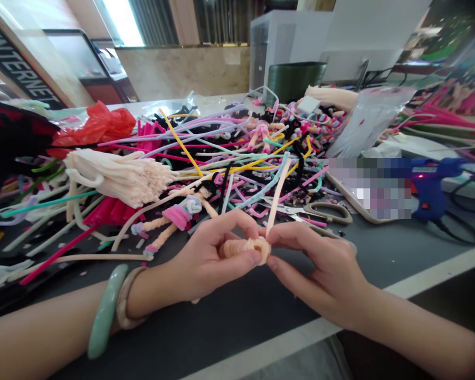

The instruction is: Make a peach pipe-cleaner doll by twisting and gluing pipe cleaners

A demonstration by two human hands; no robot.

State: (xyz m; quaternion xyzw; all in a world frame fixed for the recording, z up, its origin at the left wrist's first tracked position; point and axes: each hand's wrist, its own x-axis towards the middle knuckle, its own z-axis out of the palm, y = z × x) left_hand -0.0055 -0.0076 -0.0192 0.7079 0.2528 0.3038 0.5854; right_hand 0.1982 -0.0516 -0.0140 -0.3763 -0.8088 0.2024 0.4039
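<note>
Winding, apparently, a peach pipe-cleaner coil [238,248] above a grey table [261,316], a person clamps it between left hand [211,253] fingers, right hand [324,264] fingertips pinching its rim; another turn likely needs steady tension.

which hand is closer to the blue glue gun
Right. The right hand is apart from the blue glue gun, to its left and closer to the camera. The left hand is farther left, holding the peach coil.

Fuzzy matt coil [237,248], smooth glossy bangle [107,311], crinkled red plastic bag [105,125], metal scissor blades [285,208]
</note>
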